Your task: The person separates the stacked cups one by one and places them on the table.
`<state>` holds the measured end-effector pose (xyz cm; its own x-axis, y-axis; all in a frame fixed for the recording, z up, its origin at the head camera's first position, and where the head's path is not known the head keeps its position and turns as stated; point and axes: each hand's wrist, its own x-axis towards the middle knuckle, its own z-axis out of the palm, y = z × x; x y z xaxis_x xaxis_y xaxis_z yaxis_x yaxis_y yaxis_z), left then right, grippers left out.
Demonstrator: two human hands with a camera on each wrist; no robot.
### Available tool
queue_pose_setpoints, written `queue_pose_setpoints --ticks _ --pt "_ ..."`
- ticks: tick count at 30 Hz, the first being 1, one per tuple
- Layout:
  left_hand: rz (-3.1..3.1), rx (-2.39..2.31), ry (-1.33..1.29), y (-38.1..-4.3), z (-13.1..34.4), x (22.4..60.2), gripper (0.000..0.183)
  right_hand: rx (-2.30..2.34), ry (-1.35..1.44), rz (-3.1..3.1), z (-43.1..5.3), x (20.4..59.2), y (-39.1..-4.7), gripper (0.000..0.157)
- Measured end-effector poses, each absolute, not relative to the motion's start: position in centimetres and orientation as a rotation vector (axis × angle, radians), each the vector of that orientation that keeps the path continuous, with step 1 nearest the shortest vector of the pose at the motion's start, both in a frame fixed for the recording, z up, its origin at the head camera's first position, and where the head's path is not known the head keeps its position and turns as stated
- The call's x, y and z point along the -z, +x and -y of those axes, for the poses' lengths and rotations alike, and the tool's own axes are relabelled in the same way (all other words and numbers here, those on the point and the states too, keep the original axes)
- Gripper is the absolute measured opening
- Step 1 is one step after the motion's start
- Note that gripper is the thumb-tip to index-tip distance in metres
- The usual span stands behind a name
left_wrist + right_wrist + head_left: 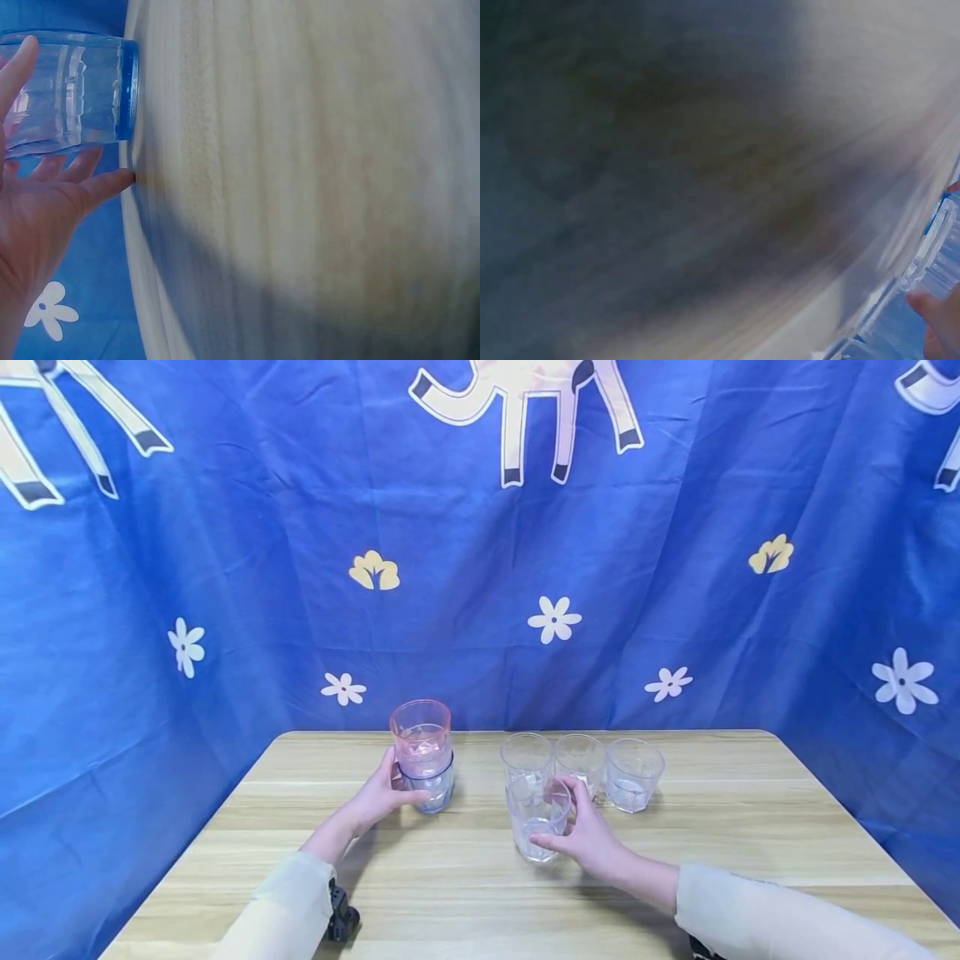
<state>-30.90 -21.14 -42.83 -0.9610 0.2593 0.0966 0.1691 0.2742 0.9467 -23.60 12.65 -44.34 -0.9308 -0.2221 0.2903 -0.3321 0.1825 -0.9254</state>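
My left hand is around a blue-tinted drinking glass, thumb in front and fingers behind. Stacked in its top is a pink-tinted glass. The left wrist view shows the blue glass upright at the table, with the thumb across its side. With thumb and fingers on opposite sides, my right hand grips a clear glass. Whether its base touches the table I cannot tell. In the right wrist view only part of the right hand shows, at the lower right corner.
Behind the gripped glass stand more clear glasses in a row: a left one, a middle one and a right one. They stand on a wooden table. A blue patterned cloth hangs behind it.
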Motion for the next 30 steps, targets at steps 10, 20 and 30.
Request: queue_pose_setpoints --ticks 10,20,30 --pt "-2.439 -1.799 0.41 -30.74 21.05 42.68 0.092 -1.983 0.584 2.322 -12.26 44.89 -23.56 0.081" --pt "-2.413 -1.802 0.395 -30.52 20.86 42.42 0.096 -1.983 0.572 2.319 -12.1 45.21 -23.98 0.082" --pt "-2.408 -1.818 0.4 -30.53 20.96 42.49 0.095 -1.984 0.571 2.29 -12.0 45.33 -24.3 0.085"
